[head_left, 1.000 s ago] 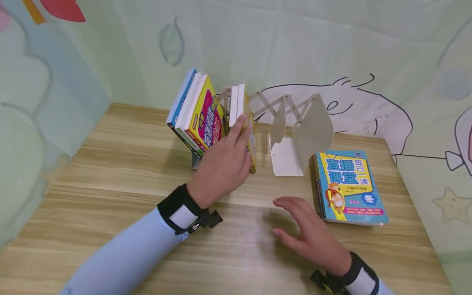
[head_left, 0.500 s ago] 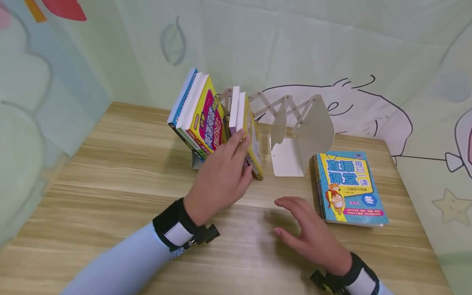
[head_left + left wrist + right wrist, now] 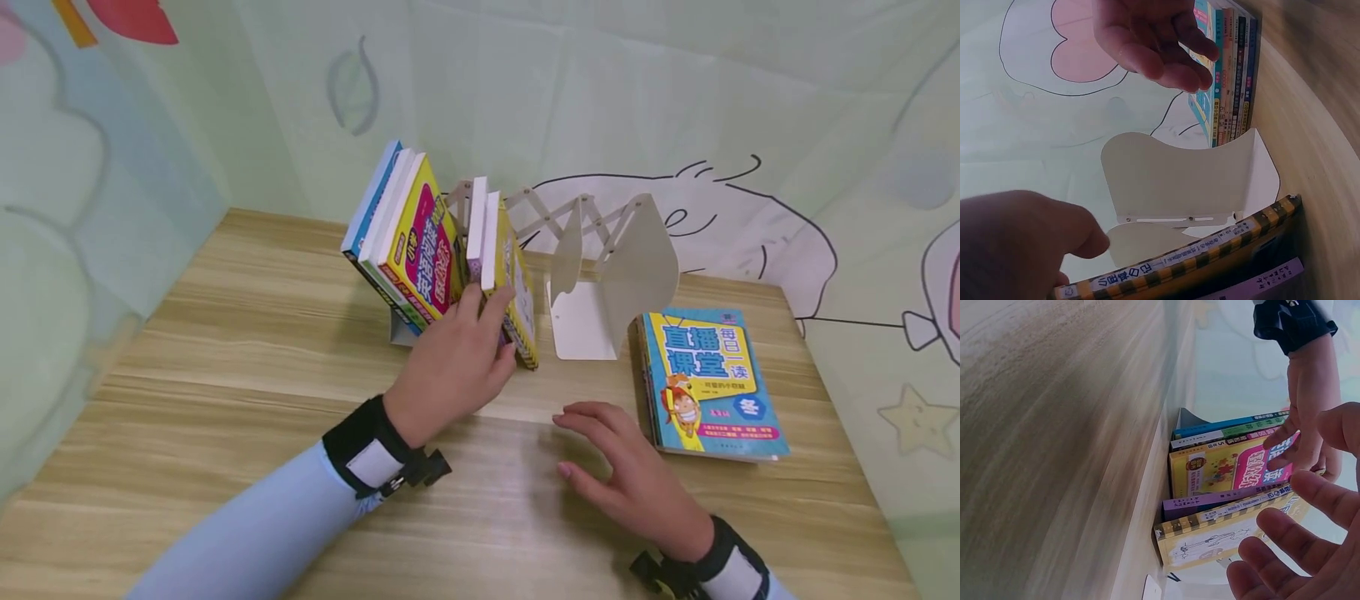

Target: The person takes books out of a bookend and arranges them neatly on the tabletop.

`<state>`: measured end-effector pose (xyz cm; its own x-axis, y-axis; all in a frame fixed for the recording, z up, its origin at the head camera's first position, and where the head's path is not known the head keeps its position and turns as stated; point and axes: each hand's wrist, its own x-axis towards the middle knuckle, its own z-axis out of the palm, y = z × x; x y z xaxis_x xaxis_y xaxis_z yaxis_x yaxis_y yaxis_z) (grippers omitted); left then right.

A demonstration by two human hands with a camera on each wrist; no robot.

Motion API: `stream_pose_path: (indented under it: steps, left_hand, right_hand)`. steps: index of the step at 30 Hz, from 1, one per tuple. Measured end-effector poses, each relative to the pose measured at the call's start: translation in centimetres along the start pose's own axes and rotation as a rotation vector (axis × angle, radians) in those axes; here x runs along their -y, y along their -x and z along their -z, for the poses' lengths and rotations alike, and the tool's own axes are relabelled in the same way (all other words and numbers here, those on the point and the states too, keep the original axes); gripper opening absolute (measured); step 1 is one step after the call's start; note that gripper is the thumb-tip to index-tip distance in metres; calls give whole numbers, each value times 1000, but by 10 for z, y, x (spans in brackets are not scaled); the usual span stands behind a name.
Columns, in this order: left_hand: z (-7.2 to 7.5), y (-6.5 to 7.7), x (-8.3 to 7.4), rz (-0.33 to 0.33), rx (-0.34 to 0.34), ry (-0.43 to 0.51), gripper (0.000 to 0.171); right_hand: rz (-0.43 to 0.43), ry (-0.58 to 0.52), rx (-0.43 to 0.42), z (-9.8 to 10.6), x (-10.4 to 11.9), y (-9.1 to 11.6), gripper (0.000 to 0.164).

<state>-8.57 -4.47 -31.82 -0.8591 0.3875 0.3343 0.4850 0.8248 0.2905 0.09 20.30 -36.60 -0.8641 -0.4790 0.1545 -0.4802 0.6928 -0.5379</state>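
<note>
My left hand (image 3: 453, 362) holds a yellow book with a striped spine (image 3: 519, 300) and a thin purple-spined book (image 3: 1210, 501) by their spines. In the right wrist view its fingers reach over the left of the pair, and the thumb lies on the yellow book's side. Both stand tilted in a cream metal bookend (image 3: 641, 250). To their left leans a group of books with a yellow and pink cover (image 3: 429, 237) in front. Relaxed and holding nothing, my right hand (image 3: 637, 475) is low above the table, its fingers spread in the right wrist view.
On the right of the wooden table (image 3: 247, 400), a stack of books with a blue cover (image 3: 716, 383) lies flat. The bookend's crossed struts (image 3: 540, 208) run along the back, near the wall cloth (image 3: 465, 83).
The yellow and purple-spined books have come slightly toward me and to the right, and their top edges sit lower. My left hand shifted with them. The right hand has hardly moved.
</note>
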Motion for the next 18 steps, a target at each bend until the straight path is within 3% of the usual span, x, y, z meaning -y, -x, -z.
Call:
stream_pose_path:
  steps: [9,13,18]
  left_hand:
    - [1,5,0,18,-35,152,61]
    - [1,8,2,16,-100,224,65]
    - [2,15,7,-13,-177,296,51]
  right_hand:
    - [-9,-14,-7,-1,-2,2,51]
    - [10,-12,-29,-2,-5,2,51]
    - [1,-20,-36,-3,-7,1,50]
